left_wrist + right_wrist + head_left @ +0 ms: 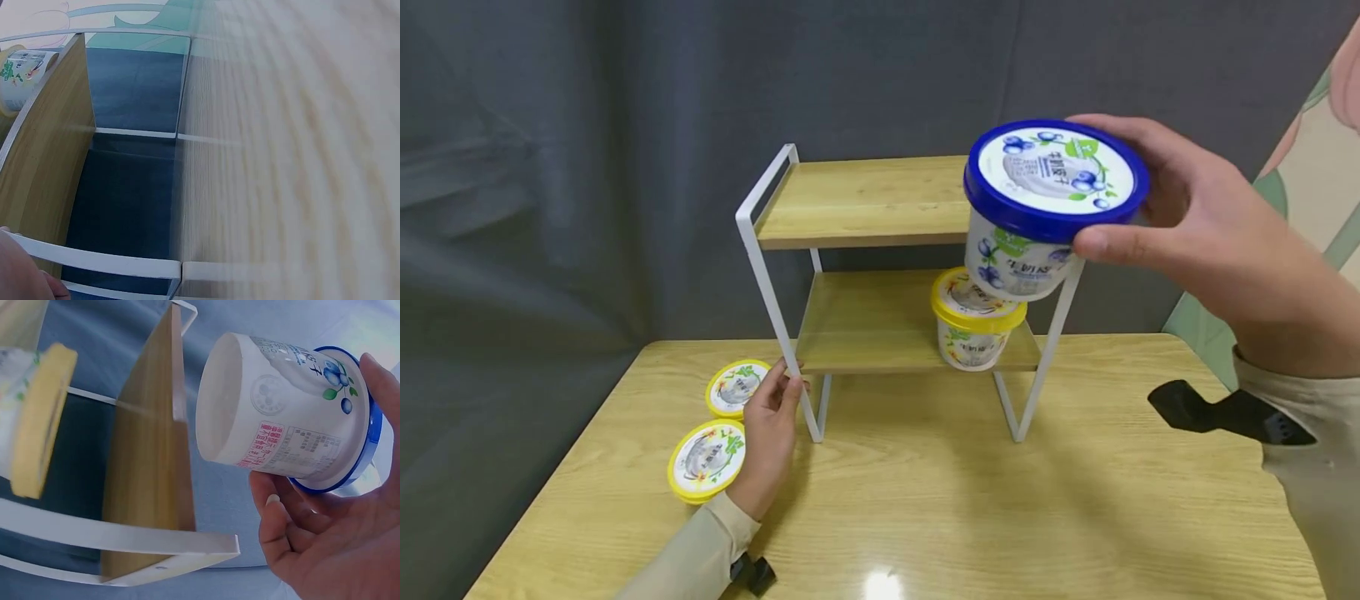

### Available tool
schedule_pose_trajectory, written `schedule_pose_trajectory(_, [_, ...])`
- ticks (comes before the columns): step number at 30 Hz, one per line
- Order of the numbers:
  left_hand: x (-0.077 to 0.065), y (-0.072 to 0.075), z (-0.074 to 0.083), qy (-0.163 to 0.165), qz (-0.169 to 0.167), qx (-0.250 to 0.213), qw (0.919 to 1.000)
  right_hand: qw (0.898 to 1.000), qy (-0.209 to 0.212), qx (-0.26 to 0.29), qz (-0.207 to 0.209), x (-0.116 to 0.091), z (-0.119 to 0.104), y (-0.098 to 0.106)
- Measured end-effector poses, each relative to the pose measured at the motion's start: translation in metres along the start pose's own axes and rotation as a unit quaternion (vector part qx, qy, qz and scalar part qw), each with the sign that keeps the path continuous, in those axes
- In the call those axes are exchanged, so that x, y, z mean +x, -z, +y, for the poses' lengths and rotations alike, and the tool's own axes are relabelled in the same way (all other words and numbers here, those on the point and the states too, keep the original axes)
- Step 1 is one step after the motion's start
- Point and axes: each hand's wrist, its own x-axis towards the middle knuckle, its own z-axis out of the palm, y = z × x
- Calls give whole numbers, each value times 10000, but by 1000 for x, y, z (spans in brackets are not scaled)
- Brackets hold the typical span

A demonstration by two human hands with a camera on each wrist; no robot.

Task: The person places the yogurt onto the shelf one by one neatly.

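My right hand (pixel 1217 221) grips a white tub with a blue lid (pixel 1054 175) by the lid's rim, thumb at the front. In the head view this tub is raised in front of the right end of a two-tier rack's upper shelf (pixel 868 200). The right wrist view shows the tub's printed side (pixel 294 419) and its bottom, apart from the wood. Low on the rack's left side, my left hand (pixel 767 442) holds the white metal leg (pixel 767 287) between thumb and fingers. Only part of that hand (pixel 25 275) appears in the left wrist view.
A yellow-lidded tub (pixel 973 337) stands at the right end of the lower shelf (pixel 872 321). Two more yellow-lidded tubs, one farther back (pixel 736 388) and one nearer (pixel 706 460), sit on the wooden table (pixel 910 517) left of the rack. Dark cloth (pixel 880 75) hangs behind.
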Motion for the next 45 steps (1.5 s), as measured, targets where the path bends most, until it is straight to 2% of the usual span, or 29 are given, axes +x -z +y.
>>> schedule_pose_trajectory(3, [-1,2,2,43,-34,30,10000,9968,-169,-754,182,11,-7,3])
schedule_pose_trajectory(6, [-1,4,4,90,-47,117,9999,9869,-483,-1501,332,22,-11,5])
schedule_pose_trajectory(9, [0,6,6,119,-24,192,9997,9830,-739,-1652,309,33,-12,6])
schedule_pose_trajectory(17, [2,13,9,-45,35,193,9998,9857,-1102,-1271,-122,50,-12,-2])
schedule_pose_trajectory(24, [3,17,10,-174,3,-7,9998,9923,-923,-721,-397,62,-2,0])
schedule_pose_trajectory(29, [7,17,12,-331,-28,47,9994,9953,-745,-369,-493,68,5,3])
schedule_pose_trajectory(37, [7,15,7,-95,-113,128,9998,9955,-587,76,-746,66,14,6])
schedule_pose_trajectory(45, [4,11,4,-14,-67,269,9996,9946,-691,-49,-766,60,22,7])
